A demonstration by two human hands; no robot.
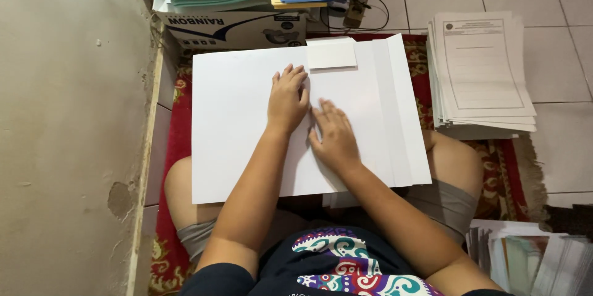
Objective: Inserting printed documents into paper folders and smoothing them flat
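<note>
1. The large white card sheet (247, 123) lies across the person's knees, above a red patterned rug (170, 148). Its right part has folded flaps, and a small white tab (332, 54) sits at the top edge.
2. The left hand (288, 99) lies flat on the sheet with its fingers stretched toward the tab. It grasps nothing and only presses down.
3. The right hand (335, 135) is also flat and unclenched, just beside the left one, with its fingertips near the middle line of the sheet.
4. To press a fold well here, I think the left hand should hold the sheet firmly so it does not slide on the knees.
5. The right hand may then rub along the fold with even pressure, from the middle toward the edges.
6. The stack of printed forms (482, 73) on the tiled floor lies well apart, so it does not disturb.
</note>
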